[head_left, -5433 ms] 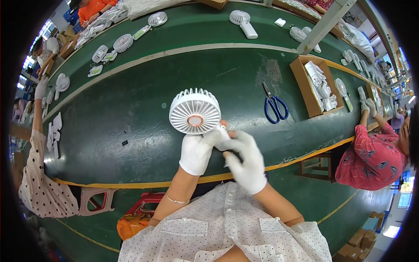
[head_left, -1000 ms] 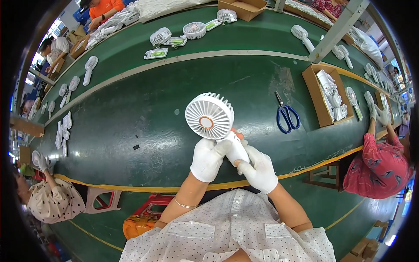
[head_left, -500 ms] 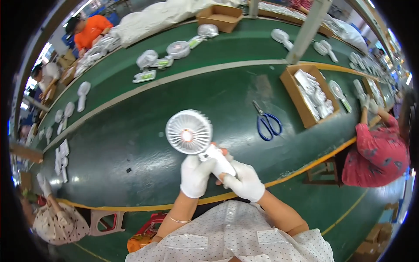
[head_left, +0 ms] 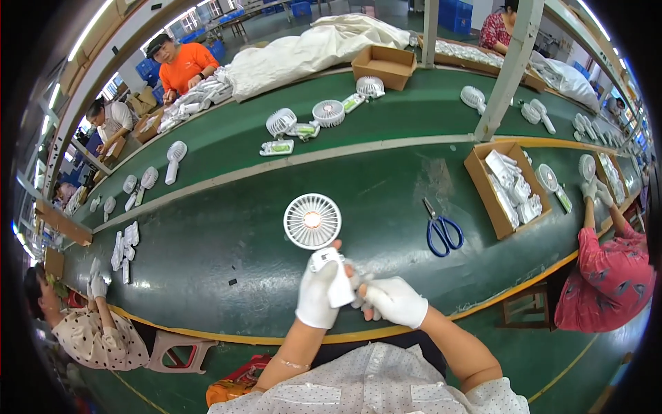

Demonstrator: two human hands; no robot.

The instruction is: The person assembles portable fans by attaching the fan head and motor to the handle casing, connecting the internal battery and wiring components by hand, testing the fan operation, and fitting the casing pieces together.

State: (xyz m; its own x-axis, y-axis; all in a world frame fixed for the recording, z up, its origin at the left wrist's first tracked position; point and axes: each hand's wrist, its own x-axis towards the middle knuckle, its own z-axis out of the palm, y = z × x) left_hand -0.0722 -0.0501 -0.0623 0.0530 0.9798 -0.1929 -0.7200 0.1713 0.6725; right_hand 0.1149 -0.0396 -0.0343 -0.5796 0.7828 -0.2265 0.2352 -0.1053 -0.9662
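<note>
A white handheld fan (head_left: 312, 221) with a round, ribbed head and an orange ring at its centre is in front of me. My left hand (head_left: 318, 293), in a white glove with bare fingertips, is closed round its handle, with the head pointing away from me. Just right of the handle, my right hand (head_left: 398, 302), gloved alike, has its fingers pinched together. Between those fingers and the handle is a blurred, pale, see-through thing that I cannot make out. Blue-handled pliers or cutters (head_left: 443, 234) lie on the green table (head_left: 227, 207) to the right.
A cardboard box (head_left: 476, 165) holds several white parts at right. White parts (head_left: 124, 252) lie at left, near a small black piece (head_left: 232, 281). Several fans (head_left: 328, 113) lie on the green strip beyond the pale divider. Co-workers sit on both sides; a metal post (head_left: 510, 69) rises at back right.
The view has tilted up. My right hand has come away from the handle to its right, while my left still holds the fan, now more upright. The right-hand co-worker now holds up a fan.
</note>
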